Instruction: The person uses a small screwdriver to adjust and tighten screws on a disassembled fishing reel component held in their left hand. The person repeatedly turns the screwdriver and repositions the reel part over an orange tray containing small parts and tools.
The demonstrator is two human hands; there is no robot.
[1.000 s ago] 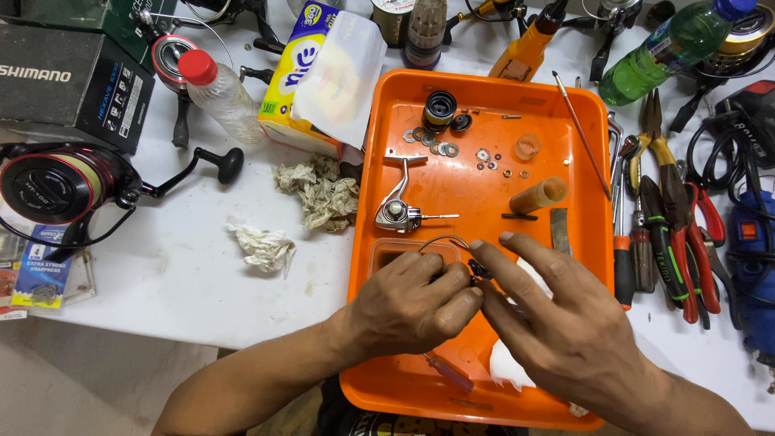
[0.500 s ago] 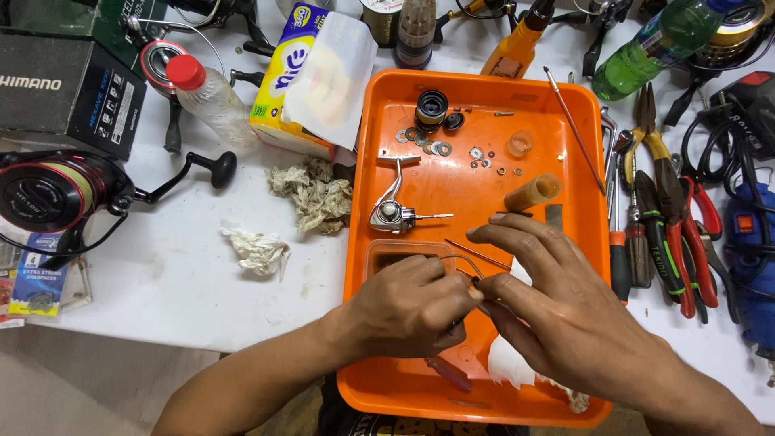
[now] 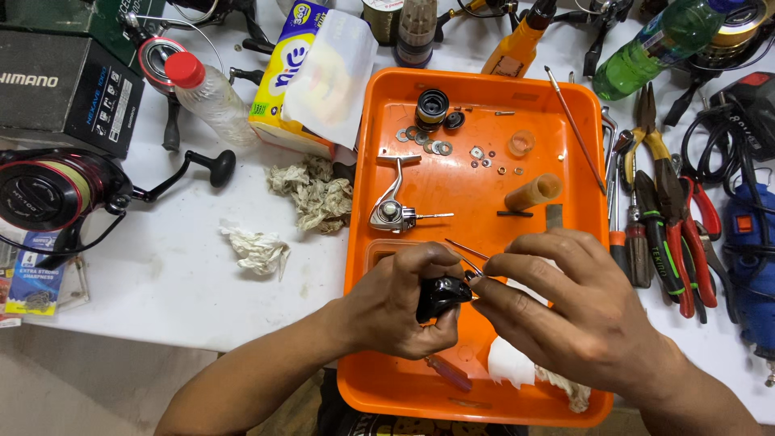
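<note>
Everything centres on the shallow orange plastic tray [image 3: 379, 242] lying on the white desk [image 3: 169, 274], which seems to serve as a catch-all so small parts cannot roll away. Over its near half, the left hand [image 3: 395, 311] wraps its grip firmly around a small black reel body part [image 3: 440, 296], holding it steady above the tray. The right hand [image 3: 577, 315] meets it from the right, fingertips pinched narrowly on thin metal tweezers [image 3: 468, 257] whose tips point at the black part; the fine pinch suits picking or seating something tiny, though what lies at the tips is too small to tell.

In the tray's far half, a scatter of small metal washers and rings [image 3: 440, 145] lies laid out flat beside a black cylindrical spool piece [image 3: 432, 105], likely kept apart so each stays findable. A silver metal reel handle arm [image 3: 393, 206] rests at the tray's middle, with a tan cylindrical knob [image 3: 533, 192] to its right. A white rag [image 3: 517, 365] sits in the tray's near right corner under the right hand, close for wiping.

Left of the tray lie crumpled stained tissues [image 3: 319, 194]; right of it, a row of pliers and screwdrivers [image 3: 662, 218] lies lengthwise within reach.
</note>
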